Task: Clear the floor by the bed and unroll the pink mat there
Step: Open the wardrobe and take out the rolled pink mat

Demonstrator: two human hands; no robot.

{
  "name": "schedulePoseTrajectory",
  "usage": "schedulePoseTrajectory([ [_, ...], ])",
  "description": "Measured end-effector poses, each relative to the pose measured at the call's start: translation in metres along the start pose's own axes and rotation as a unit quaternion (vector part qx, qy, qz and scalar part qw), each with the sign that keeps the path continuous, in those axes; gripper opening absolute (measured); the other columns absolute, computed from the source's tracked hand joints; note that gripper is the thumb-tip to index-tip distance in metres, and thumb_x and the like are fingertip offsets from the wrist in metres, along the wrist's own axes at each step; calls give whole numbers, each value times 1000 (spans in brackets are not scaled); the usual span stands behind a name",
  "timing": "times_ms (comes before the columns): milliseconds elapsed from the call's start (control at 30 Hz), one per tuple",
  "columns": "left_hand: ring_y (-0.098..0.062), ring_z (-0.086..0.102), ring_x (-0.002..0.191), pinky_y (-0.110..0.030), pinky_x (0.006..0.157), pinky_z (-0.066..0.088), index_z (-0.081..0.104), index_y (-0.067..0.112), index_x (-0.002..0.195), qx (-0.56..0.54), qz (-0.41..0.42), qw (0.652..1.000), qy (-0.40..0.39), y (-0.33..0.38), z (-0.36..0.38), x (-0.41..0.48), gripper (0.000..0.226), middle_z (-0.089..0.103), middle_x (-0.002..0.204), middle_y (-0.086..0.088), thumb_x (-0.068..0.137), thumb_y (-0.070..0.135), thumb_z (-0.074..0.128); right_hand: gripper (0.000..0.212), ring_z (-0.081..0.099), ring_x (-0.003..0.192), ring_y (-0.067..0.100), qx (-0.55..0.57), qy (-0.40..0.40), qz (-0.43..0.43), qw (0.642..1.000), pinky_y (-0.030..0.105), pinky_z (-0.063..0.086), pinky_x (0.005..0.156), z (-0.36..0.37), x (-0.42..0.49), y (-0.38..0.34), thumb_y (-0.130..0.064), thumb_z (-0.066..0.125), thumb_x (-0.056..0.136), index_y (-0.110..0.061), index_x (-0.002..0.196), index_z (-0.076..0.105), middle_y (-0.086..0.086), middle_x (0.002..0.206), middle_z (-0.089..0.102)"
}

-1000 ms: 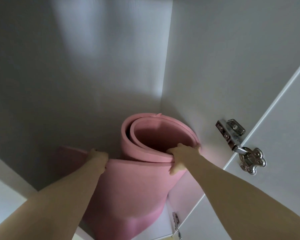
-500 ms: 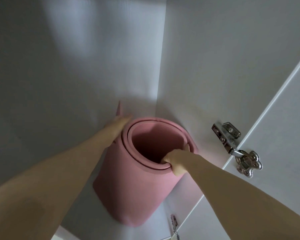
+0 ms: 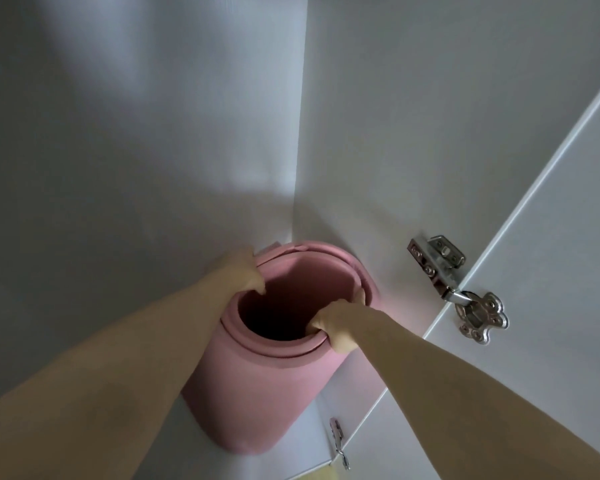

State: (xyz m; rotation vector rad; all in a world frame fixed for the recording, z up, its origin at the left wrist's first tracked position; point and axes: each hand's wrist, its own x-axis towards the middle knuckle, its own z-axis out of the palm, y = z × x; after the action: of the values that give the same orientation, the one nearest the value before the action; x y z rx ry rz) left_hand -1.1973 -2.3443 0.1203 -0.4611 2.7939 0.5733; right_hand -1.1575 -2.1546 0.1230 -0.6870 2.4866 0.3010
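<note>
Deep inside a white cupboard corner, the pink mat stands upright, rolled; the left hand and right hand each clench its top rim (fingers hooked inside). Carrying it out, clearing and unrolling all remain.

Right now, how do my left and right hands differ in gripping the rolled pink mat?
The left hand grips the far left rim; the right hand, the near right rim. The left hand is nearer the back wall; the right hand, the door hinge. Both hold the upright pink mat's top edge.
</note>
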Motion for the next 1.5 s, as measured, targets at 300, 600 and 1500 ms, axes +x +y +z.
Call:
schedulePoseTrajectory([
  [300,-32,61,104,-33,83,51,57,14,113,-33,0,999,21,-15,4,-28,46,64,113,-14,70,18,74,52,35,128,33,4,22,11,1000,67,15,106,14,-23,-1,2,43,87,-31,126,52,3,132,49],
  [600,-35,59,112,-37,90,50,57,-2,122,-178,-110,973,98,-16,-2,-85,44,60,124,-22,80,7,67,41,24,136,33,0,210,92,973,51,24,109,20,-52,24,-21,42,96,-36,135,46,6,145,30],
  [1500,-40,62,103,-54,79,56,48,2,119,-358,-114,927,23,-54,45,-290,51,54,115,-21,73,-2,70,76,54,112,36,464,275,180,823,30,41,77,100,-189,-89,-6,48,85,-36,147,17,17,129,48],
])
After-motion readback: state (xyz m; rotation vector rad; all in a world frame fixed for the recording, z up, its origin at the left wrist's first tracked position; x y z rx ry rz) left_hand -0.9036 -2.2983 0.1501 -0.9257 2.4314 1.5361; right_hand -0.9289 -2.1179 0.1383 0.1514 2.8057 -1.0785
